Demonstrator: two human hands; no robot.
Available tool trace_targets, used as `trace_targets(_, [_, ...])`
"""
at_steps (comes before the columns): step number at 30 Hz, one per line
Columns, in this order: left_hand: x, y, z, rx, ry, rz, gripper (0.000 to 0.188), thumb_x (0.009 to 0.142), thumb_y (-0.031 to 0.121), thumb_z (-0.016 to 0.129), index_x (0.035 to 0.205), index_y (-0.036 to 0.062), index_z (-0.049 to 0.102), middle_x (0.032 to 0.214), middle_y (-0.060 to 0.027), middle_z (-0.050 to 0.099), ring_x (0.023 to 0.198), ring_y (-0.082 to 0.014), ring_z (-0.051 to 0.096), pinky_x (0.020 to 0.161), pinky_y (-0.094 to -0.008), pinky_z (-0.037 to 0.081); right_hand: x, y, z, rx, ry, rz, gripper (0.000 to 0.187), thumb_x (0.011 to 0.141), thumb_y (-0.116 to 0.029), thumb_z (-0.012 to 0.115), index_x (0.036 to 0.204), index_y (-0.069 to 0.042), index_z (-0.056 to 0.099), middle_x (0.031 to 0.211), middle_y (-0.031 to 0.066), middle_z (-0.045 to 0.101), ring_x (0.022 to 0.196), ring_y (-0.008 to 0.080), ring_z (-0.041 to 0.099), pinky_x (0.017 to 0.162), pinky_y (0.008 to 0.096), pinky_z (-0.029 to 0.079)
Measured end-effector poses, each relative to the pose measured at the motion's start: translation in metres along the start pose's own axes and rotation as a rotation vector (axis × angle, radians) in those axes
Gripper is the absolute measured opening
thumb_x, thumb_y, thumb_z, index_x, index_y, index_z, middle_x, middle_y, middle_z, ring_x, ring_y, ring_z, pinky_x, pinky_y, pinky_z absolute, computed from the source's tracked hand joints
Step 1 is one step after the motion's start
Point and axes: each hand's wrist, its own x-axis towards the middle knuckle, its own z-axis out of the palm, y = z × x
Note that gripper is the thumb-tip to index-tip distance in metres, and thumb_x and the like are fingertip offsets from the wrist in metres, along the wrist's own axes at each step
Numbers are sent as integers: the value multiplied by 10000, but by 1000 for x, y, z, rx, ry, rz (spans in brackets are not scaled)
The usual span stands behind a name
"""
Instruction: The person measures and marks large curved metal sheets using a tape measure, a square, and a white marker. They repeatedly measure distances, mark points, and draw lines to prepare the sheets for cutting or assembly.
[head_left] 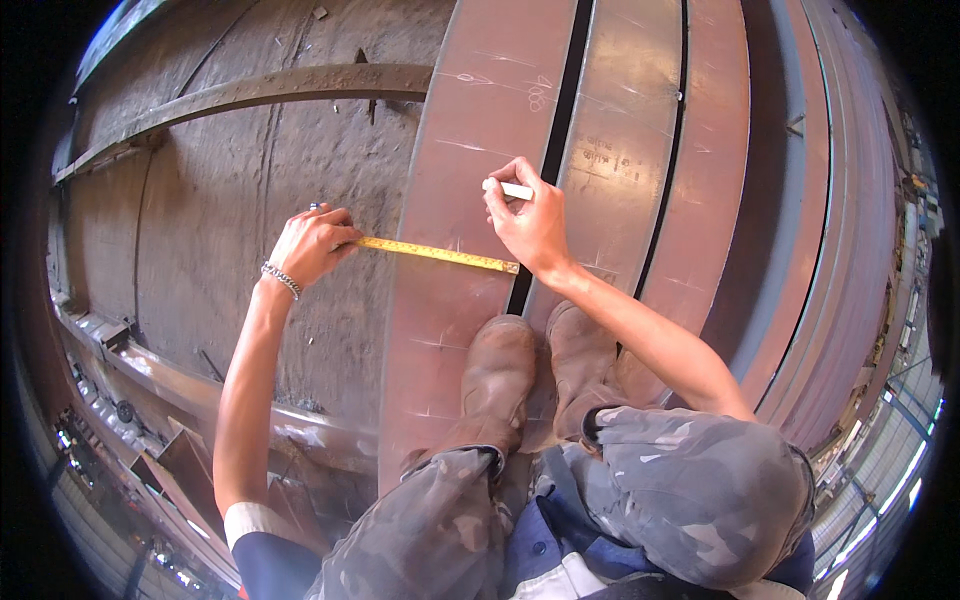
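A yellow tape measure blade (440,252) stretches across a reddish steel plate (450,330); its hooked end lies by the dark gap at the plate's right edge. My left hand (312,245), with a ring and a chain bracelet, is closed on the blade beyond the plate's left edge. Whether a tape case is in that hand is hidden. My right hand (530,220) pinches a white chalk stick (510,189) above the plate, just up from the tape's end and apart from it. Thin white lines and scribbled marks (538,93) show on the plate.
My brown boots (498,365) stand on the plates beside the gap. More long steel plates (620,130) lie to the right, split by dark gaps. Left of the plate is a lower brown surface (330,170) crossed by a rusty beam (290,84). Metal pieces (180,470) lie lower left.
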Motion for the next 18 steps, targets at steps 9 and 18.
trace_targets(9, [41,1,-24,63,114,59,129,857,162,754,967,104,786,989,-30,714,927,-224,667,849,-376,567,40,-10,-67,295,277,99,90,979,-68,617,913,-12,591,771,79,690,642,128,683,579,282,595])
trace_targets(18, [110,-26,-60,138,147,43,148,852,168,760,988,119,792,989,-13,720,914,-214,676,839,-374,577,61,7,-99,291,325,163,119,998,-86,601,904,-17,580,777,91,692,674,139,694,580,284,598])
